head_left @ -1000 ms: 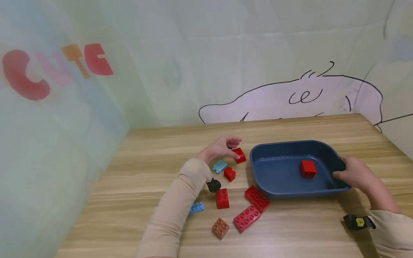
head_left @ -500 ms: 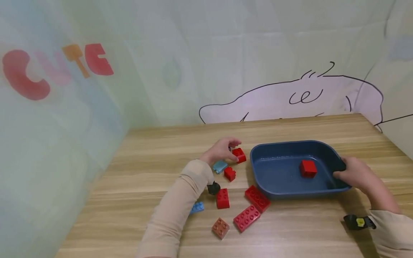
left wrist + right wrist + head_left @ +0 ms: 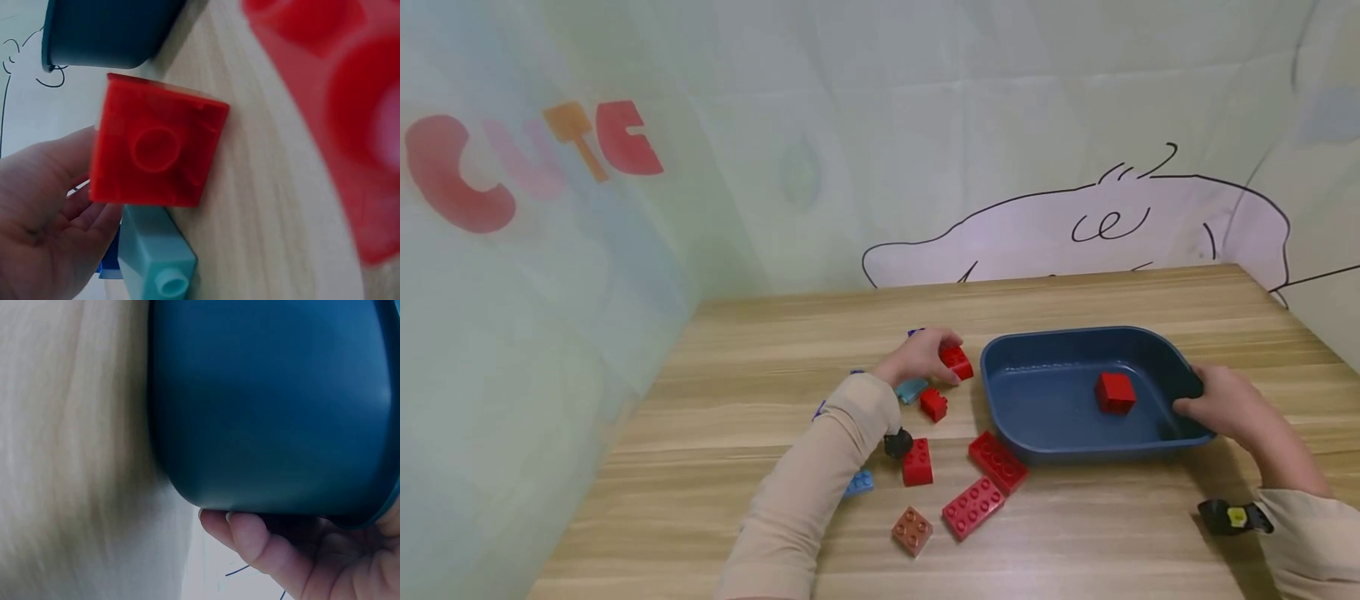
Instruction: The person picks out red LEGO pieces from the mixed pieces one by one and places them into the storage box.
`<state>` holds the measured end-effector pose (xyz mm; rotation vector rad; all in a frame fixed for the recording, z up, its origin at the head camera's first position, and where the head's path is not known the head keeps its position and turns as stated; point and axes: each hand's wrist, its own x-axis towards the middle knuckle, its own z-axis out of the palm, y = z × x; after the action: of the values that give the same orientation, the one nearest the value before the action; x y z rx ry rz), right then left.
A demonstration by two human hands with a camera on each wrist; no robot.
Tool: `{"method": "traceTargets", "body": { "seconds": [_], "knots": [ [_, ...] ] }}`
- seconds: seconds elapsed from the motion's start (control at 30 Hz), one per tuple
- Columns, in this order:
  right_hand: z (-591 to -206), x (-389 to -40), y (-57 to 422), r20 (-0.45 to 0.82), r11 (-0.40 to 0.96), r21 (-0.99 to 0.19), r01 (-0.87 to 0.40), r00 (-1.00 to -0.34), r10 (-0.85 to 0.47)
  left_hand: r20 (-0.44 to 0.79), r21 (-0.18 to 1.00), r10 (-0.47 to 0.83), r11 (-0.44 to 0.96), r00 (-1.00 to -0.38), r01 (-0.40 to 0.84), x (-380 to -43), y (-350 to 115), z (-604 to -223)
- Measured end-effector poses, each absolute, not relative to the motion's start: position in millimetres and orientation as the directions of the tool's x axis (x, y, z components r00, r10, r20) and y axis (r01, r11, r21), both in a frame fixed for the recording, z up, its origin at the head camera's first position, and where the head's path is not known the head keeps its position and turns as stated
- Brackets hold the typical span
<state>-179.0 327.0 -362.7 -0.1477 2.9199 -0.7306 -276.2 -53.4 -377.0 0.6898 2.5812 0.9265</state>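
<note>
My left hand [image 3: 922,354] curls over a red toy brick [image 3: 957,363], with thumb at its near side and fingers at its far side. A light-blue brick [image 3: 911,391] and a smaller red brick [image 3: 933,404] lie just under this hand. In the left wrist view that smaller red brick [image 3: 156,147] turns its hollow underside to the camera and hides part of the scene behind the hand. My right hand [image 3: 1228,403] grips the right end wall of a dark-blue tray [image 3: 1030,337], thumb inside and fingers outside. One red block [image 3: 1116,392] sits in the tray.
Nearer me lie a red brick [image 3: 917,462], two longer red bricks [image 3: 997,462] beside the tray's front left corner, a brown brick [image 3: 912,532] and a blue brick [image 3: 860,482]. Dark-blue pieces [image 3: 915,332] show partly around the left arm. Fabric walls [image 3: 820,167] bound the table.
My left hand has come slightly nearer and lower, its thumb shifting from the red brick's top to its near side, fingers closing round it. The right hand and tray stay put.
</note>
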Motion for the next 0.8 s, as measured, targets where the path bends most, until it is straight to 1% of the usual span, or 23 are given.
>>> {"method": "traceTargets", "body": {
  "seconds": [0.2,0.53,0.8],
  "knots": [
    [-361.1,-179.2,327.0,-0.117,0.882,-0.469,-0.052,-0.986,-0.121,-0.139,0.646,0.528,0.690,-0.838,0.328,-276.3,-54.4,-381.8],
    [-360.5,-179.0,326.6,-0.125,0.885,-0.464,-0.043,-0.986,-0.114,-0.123,0.692,0.514,0.658,-0.849,0.298,-275.3,-57.5,-386.8],
    [-361.1,-179.7,326.2,-0.128,0.885,-0.464,-0.037,-0.986,-0.108,-0.119,0.691,0.527,0.652,-0.841,0.311,-275.9,-57.0,-384.9]
  ]
}}
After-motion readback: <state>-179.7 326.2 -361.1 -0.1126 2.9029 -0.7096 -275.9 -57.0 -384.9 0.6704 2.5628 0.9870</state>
